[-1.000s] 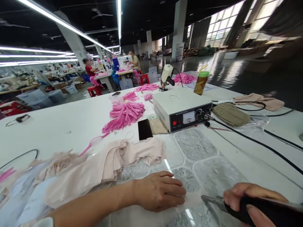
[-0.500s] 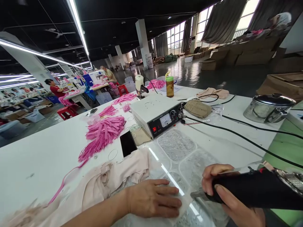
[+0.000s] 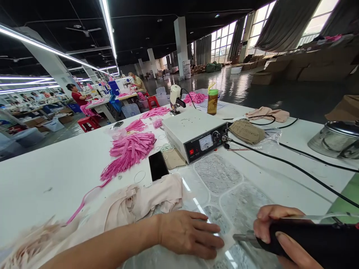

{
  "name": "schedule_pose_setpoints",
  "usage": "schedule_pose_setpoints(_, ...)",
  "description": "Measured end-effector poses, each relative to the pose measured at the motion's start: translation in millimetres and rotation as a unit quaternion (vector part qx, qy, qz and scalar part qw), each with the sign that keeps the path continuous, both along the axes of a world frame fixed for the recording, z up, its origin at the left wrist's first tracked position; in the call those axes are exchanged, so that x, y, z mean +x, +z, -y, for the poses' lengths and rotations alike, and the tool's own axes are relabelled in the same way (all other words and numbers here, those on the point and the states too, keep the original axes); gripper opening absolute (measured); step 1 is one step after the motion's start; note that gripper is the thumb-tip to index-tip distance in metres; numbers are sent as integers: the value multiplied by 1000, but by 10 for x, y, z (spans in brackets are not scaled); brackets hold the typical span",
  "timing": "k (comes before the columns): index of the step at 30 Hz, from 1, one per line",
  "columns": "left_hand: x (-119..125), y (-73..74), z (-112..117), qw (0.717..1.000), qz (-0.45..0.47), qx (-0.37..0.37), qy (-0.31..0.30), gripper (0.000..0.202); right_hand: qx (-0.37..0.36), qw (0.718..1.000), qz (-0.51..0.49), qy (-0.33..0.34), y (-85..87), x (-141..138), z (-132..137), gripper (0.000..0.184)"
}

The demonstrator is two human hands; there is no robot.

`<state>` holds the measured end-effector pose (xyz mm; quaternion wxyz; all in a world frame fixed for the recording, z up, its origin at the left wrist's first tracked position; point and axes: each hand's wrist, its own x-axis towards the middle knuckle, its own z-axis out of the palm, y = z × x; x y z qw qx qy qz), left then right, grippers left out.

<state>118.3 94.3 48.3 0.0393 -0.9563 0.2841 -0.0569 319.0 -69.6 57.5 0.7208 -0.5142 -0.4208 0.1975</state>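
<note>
- Fabric first: beige fabric pieces (image 3: 117, 209) lie heaped at the near left of the white table (image 3: 42, 179), soft and limp by the look of them, likely to slide and bunch if dragged.
- Left hand (image 3: 190, 233) lies palm down, fingers together and flat, pressing a thin pale piece against the clear glossy sheet (image 3: 221, 186) over lace-patterned shapes; that piece looks light and flimsy, best held flat close to the working edge.
- Right hand (image 3: 280, 235) is wrapped tight around the black handheld tool (image 3: 311, 243), whose metal tip (image 3: 242, 237) sits just beside the left fingertips; the tool seems rigid and is gripped at the handle.
- Behind, left to right: pink straps (image 3: 130, 149) in a loose pile, a black phone (image 3: 158, 165), the white control box (image 3: 196, 132) with dial and meter, an amber bottle (image 3: 212, 101), a steel pot (image 3: 335, 140).
- Black cable (image 3: 294, 168) from the box crosses the table toward the right side and could snag the tool hand.
- Other people work at sewing tables far behind.
</note>
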Motion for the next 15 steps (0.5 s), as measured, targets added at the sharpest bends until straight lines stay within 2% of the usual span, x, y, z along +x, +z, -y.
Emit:
schedule_pose_setpoints(3, 2, -36, -15, 1000, -12, -4, 0, 29, -9, 999, 39, 19, -83, 33, 52, 3)
schedule_pose_setpoints(9, -10, -101, -34, 999, -18, -45, 9, 22, -35, 999, -8, 18, -323, 120, 137, 9)
schedule_pose_setpoints(15, -4, -63, -18, 999, -14, -50, 16, 20, -48, 997, -60, -1, -265, 35, 103, 11)
